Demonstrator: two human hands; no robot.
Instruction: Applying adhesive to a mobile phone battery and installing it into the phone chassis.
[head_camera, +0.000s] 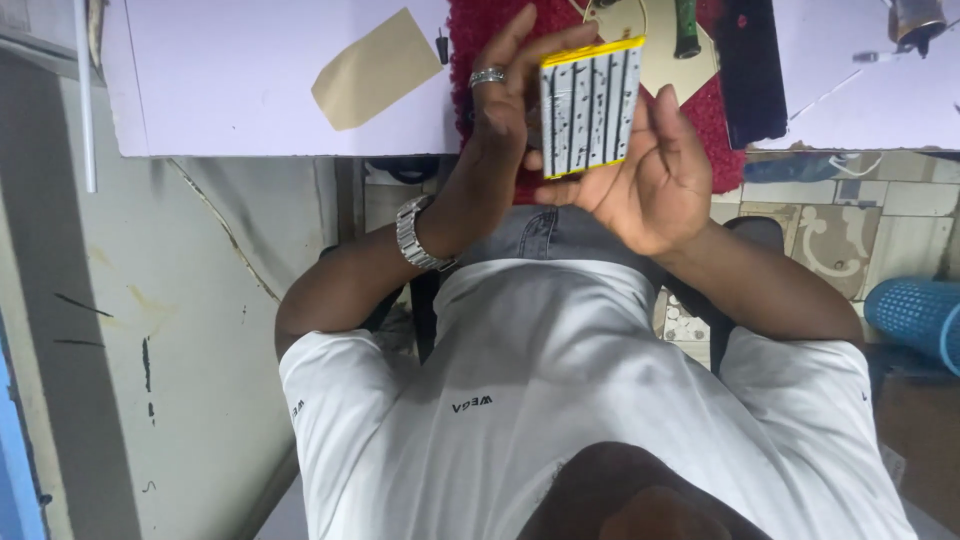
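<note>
A flat rectangular pack (590, 105), silver with black stripes and a yellow strip along its top edge, is held upright between both hands above my lap. My left hand (505, 90), with a ring on one finger and a metal watch (415, 235) on the wrist, grips the pack's left edge, fingers reaching up along it. My right hand (650, 185) cups the pack's lower right side from below, thumb raised beside its right edge. I cannot see the far side of the pack.
A white-covered table (220, 80) lies ahead with a brown envelope (375, 70), a red fuzzy mat (470, 30), a round cream part, a green-handled tool (686, 30) and a dark flat device (752, 70). A blue mesh basket (915, 315) stands on the tiled floor at right.
</note>
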